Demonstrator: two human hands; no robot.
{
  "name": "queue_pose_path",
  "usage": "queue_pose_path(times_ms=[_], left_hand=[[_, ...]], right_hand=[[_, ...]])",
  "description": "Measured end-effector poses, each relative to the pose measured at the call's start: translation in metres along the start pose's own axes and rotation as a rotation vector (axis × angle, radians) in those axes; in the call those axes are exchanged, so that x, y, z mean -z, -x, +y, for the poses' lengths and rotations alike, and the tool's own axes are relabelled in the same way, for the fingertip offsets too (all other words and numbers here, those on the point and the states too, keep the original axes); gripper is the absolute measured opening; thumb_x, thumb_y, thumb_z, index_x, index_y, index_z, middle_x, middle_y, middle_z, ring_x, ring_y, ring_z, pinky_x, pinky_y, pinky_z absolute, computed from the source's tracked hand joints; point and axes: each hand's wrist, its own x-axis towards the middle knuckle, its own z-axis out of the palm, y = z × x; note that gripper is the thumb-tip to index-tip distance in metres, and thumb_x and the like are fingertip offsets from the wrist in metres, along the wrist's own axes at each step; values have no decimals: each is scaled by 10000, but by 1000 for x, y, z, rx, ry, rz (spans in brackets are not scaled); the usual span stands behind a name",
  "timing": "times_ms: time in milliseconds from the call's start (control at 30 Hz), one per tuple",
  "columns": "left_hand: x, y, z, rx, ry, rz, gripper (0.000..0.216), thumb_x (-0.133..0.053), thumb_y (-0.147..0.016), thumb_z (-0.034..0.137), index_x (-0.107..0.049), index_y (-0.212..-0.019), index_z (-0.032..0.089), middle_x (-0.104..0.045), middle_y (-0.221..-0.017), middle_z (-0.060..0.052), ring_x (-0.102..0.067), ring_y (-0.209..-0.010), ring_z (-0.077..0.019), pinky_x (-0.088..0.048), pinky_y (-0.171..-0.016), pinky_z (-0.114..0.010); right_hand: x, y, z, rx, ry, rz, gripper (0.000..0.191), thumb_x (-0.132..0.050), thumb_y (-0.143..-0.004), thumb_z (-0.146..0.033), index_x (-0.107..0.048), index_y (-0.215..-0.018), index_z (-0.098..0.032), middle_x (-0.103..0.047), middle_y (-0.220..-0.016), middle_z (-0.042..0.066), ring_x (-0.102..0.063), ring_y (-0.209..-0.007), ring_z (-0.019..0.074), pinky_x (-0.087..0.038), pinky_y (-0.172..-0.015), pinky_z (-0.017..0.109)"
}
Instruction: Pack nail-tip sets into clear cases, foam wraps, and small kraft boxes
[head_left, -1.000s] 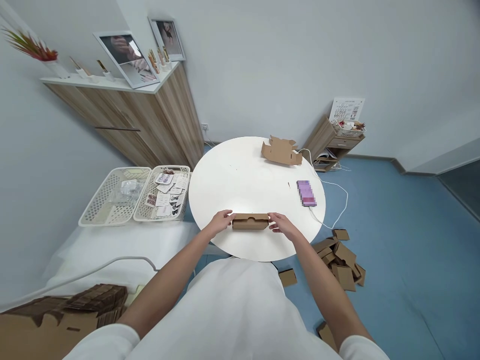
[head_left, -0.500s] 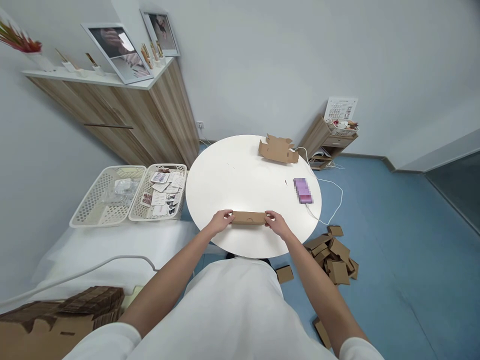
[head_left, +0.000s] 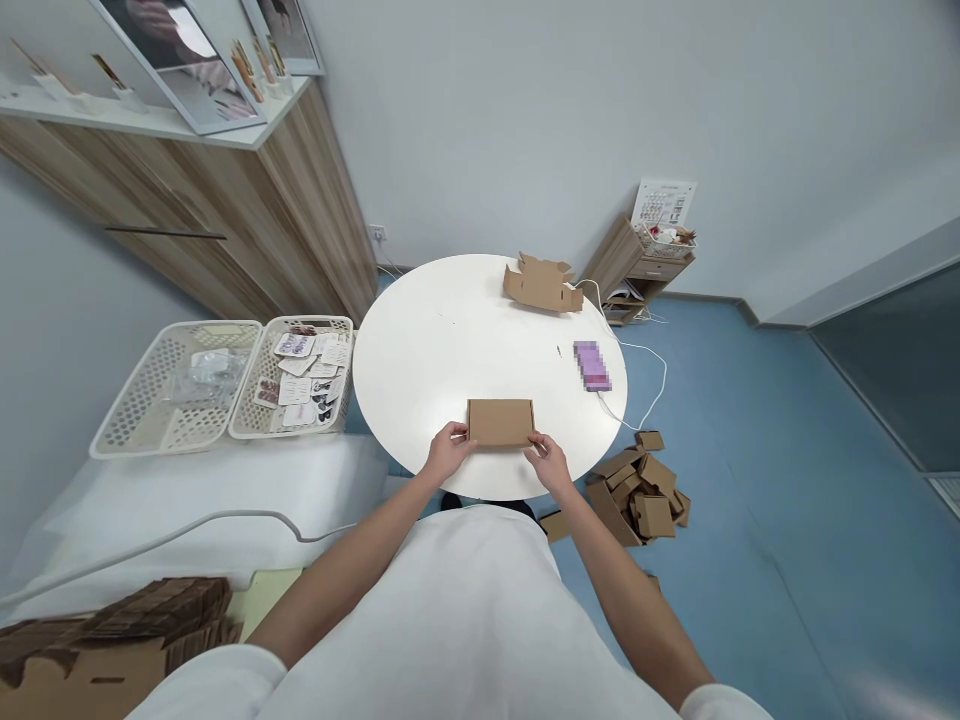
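Fingers point(head_left: 459, 436) grip box point(head_left: 500, 421) on table point(head_left: 420, 350).

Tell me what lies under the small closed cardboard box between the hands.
The cardboard box lies flat on the white round table. Its lid is shut, so whatever may be inside is hidden.

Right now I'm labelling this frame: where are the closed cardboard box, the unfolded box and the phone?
closed cardboard box point(head_left: 500, 421), head view, middle of its top face
unfolded box point(head_left: 541, 285), head view, its brown side panel
phone point(head_left: 591, 364), head view, centre of its purple face
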Motion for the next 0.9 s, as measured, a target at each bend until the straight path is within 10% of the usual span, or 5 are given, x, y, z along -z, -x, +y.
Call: queue_pose_path(times_ms=[500, 900], left_hand=[[-9, -5, -22, 206, -324, 32, 524, -602, -697, 387, -477, -1146, 147, -587, -1053, -122, -578, -946, -212, -442, -757, -293], [-18, -3, -17, 185, -96, 40, 386, -530, -777, 318, -484, -1134, 178, -590, -1036, -73, -602, -561, -77, -490, -614, -233]], right_hand=[[-1, 12, 14, -149, 82, -10, 530, -573, -680, -340, -368, -1158, -234, -430, -1309, 99, -559, -1032, 183, -426, -871, 314], [11, -8, -10, -345, -109, -118, 427, -465, -787, -402, -405, -1194, -288, -485, -1240, 48, -638, -814, 151, -500, -706, 283]])
